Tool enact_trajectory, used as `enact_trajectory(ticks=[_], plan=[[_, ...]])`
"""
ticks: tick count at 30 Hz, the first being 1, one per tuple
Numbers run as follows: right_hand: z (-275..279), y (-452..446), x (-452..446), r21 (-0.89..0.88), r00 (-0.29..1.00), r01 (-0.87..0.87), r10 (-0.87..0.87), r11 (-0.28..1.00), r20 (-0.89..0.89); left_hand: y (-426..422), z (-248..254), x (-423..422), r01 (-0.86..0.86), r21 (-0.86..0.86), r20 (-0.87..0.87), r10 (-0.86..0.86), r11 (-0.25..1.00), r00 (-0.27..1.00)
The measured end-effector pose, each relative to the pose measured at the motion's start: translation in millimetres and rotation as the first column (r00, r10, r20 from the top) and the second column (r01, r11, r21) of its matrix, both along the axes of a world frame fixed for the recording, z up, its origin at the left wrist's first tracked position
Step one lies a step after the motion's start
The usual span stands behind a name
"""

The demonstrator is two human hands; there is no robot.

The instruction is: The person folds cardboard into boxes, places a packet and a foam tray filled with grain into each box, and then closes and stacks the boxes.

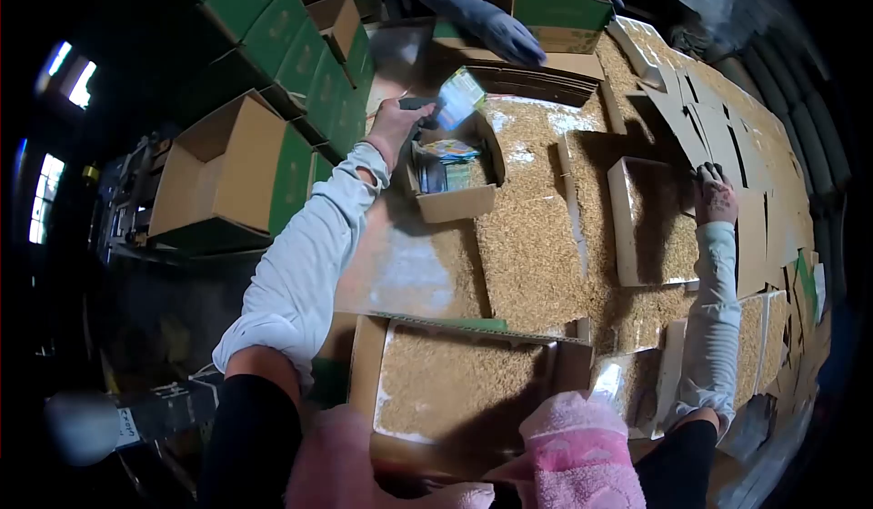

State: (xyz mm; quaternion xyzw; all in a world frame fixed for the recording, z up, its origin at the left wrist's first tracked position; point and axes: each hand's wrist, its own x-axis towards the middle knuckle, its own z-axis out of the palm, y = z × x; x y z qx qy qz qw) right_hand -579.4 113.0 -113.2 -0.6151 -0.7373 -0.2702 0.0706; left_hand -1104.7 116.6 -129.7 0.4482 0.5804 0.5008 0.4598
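Left hand (397,127) pinches glossy packet (461,100); right hand (716,197) touches flat cardboard (717,136).

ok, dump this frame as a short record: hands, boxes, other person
left hand: holding a printed packet by the small carton
right hand: on cardboard sheets
small carton: open, more packets inside
nearest box: open, holds a white-edged block with grainy tan top
left side: stacked green boxes
other person: gloved hand near a green-sided box

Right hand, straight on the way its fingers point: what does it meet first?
Flat cardboard, most likely; the right hand looks to be at or just over it, though depth is unclear.
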Motion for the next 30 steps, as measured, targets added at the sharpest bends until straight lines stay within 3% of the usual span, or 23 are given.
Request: enact_trajectory(ticks=[1, 3, 5, 7, 8, 9, 11, 12, 13, 14, 15, 16, 18, 19, 20, 21, 23, 25, 26, 27, 28, 29, 30], plan=[[13.7, -14.4, -12.4, 0.136, 0.994, -0.102, 0.106, 0.985, -0.021, -16.0, 17.8, 7.0, -0.041, 0.006, -0.029, 0.041, 0.999, 0.999], [59.6, -53.5, -61.4, 0.324, 0.931, -0.184, 0.270, 0.928, -0.244, -77.0, 75.0, 27.2, 0.105, 0.338, -0.037, -0.099, 0.935, 0.994], [93.1, -103.1, -111.5, 0.482, 0.648, -0.238, 0.507, 0.844, -0.568, -160.7, 120.4, 47.9, 0.301, 0.480, -0.337, -0.143, 0.824, 0.931], [126.5, -161.1, -155.4, 0.545, 0.620, -0.263, 0.572, 0.796, -0.537, -208.2, 108.3, 57.2, 0.521, 0.565, -0.502, -0.235, 0.640, 0.833], [140.1, -189.1, -174.0, 0.545, 0.631, -0.284, 0.582, 0.789, -0.513, -227.4, 108.5, 58.2, 0.571, 0.405, -0.578, -0.285, 0.714, 0.765], [149.4, -212.7, -185.6, 0.551, 0.642, -0.307, 0.597, 0.776, -0.482, -240.2, 107.1, 59.7, 0.580, 0.291, -0.516, -0.386, 0.761, 0.765], [156.9, -245.8, -191.5, 0.504, 0.650, -0.331, 0.580, 0.798, -0.491, -266.1, 107.6, 59.9, 0.661, 0.166, -0.632, -0.435, 0.732, 0.641], [153.3, -257.0, -191.9, 0.493, 0.598, -0.316, 0.574, 0.811, -0.559, -281.0, 105.8, 63.2, 0.704, 0.043, -0.847, -0.348, 0.708, 0.402], [149.0, -267.4, -192.2, 0.481, 0.539, -0.301, 0.563, 0.823, -0.626, -294.7, 80.8, 64.1, 0.691, 0.099, -0.950, -0.139, 0.716, 0.280], [151.8, -280.3, -194.2, 0.427, 0.592, -0.294, 0.514, 0.855, -0.621, -294.0, 62.8, 63.6, 0.688, 0.039, -0.953, -0.179, 0.724, 0.243], [144.0, -286.7, -194.5, 0.430, 0.428, -0.277, 0.511, 0.859, -0.745, -293.5, 53.5, 62.2, 0.681, -0.023, -0.954, -0.219, 0.732, 0.203], [141.0, -297.9, -194.9, 0.420, 0.458, -0.240, 0.484, 0.875, -0.746, -304.1, 59.9, 60.1, 0.703, -0.016, -0.988, -0.119, 0.711, 0.097], [141.6, -321.9, -199.0, 0.495, 0.502, -0.233, 0.539, 0.837, -0.676, -301.6, 74.8, 53.1, 0.631, -0.005, -0.931, -0.234, 0.776, 0.280], [151.3, -340.6, -210.4, 0.499, 0.635, -0.224, 0.514, 0.837, -0.577, -302.1, 77.4, 46.6, 0.586, -0.019, -0.881, -0.291, 0.810, 0.373], [155.0, -357.4, -211.0, 0.447, 0.645, -0.389, 0.585, 0.805, -0.492, -294.2, 75.9, 31.1, 0.504, 0.056, -0.665, -0.345, 0.862, 0.663], [153.8, -361.7, -210.2, 0.363, 0.622, -0.585, 0.689, 0.725, -0.373, -285.7, 74.4, 10.8, 0.396, 0.101, -0.366, -0.336, 0.913, 0.868], [142.8, -365.1, -209.2, 0.056, 0.422, -0.897, 0.887, 0.439, -0.187, -285.2, 73.7, -30.5, 0.156, 0.159, -0.474, -0.063, 0.975, 0.878], [84.2, -356.5, -213.9, -0.456, 0.471, -0.839, 0.815, 0.296, -0.338, -283.5, 71.2, -59.8, -0.076, 0.250, -0.549, 0.206, 0.965, 0.810], [25.2, -356.8, -200.4, -0.404, 0.406, -0.905, 0.547, 0.132, -0.732, -285.7, 65.4, -64.7, -0.108, 0.242, -0.382, 0.197, 0.964, 0.903], [11.8, -356.2, -201.7, -0.511, 0.461, -0.852, 0.619, 0.110, -0.635, -290.8, 60.7, -68.2, -0.141, 0.226, -0.198, 0.187, 0.964, 0.962], [22.3, -355.0, -207.4, -0.597, 0.501, -0.791, 0.705, 0.138, -0.501, -295.9, 60.9, -69.8, -0.122, 0.195, -0.137, 0.150, 0.973, 0.979], [38.3, -355.5, -211.8, -0.641, 0.542, -0.748, 0.716, 0.173, -0.440, -303.9, 62.7, -71.4, -0.088, 0.159, -0.067, 0.100, 0.983, 0.993], [56.8, -354.6, -215.3, -0.659, 0.571, -0.730, 0.692, 0.183, -0.441, -313.3, 65.3, -68.5, -0.092, 0.122, 0.117, 0.078, 0.988, 0.990]])
